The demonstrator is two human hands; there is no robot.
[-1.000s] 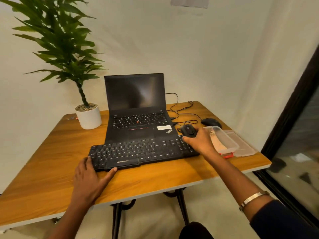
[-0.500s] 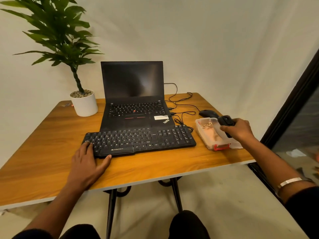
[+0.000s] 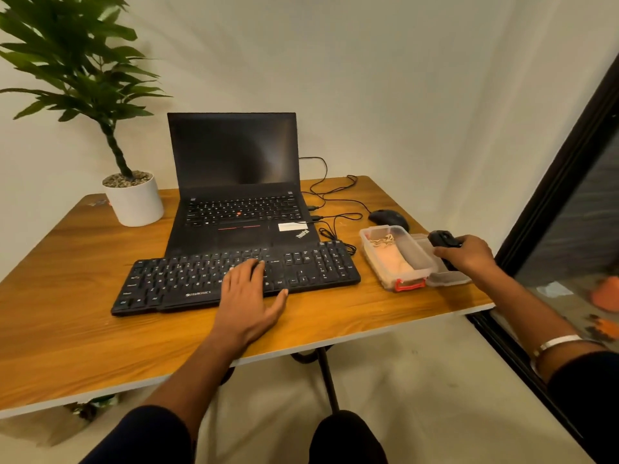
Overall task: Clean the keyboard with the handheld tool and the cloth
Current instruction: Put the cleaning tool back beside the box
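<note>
A black external keyboard [image 3: 167, 283] lies across the wooden table [image 3: 67, 329] in front of an open laptop [image 3: 234, 182]. My left hand [image 3: 249, 293] rests flat on the keyboard's middle keys, fingers apart, holding nothing. My right hand [image 3: 469, 254] grips a small black handheld tool [image 3: 442, 241] over the table's right edge, just right of a clear plastic box [image 3: 415, 262]. Inside the box lies a pale pinkish cloth [image 3: 390, 256].
A potted plant in a white pot [image 3: 135, 202] stands at the back left. A black mouse [image 3: 388, 217] and loose cables [image 3: 335, 202] lie behind the box, whose lid [image 3: 449, 277] sits beside it. A dark glass door frame [image 3: 549, 195] is close on the right.
My right hand carried the black tool from the keyboard's right end over to the right of the plastic box. My left hand slid from the keyboard's left end to its middle.
</note>
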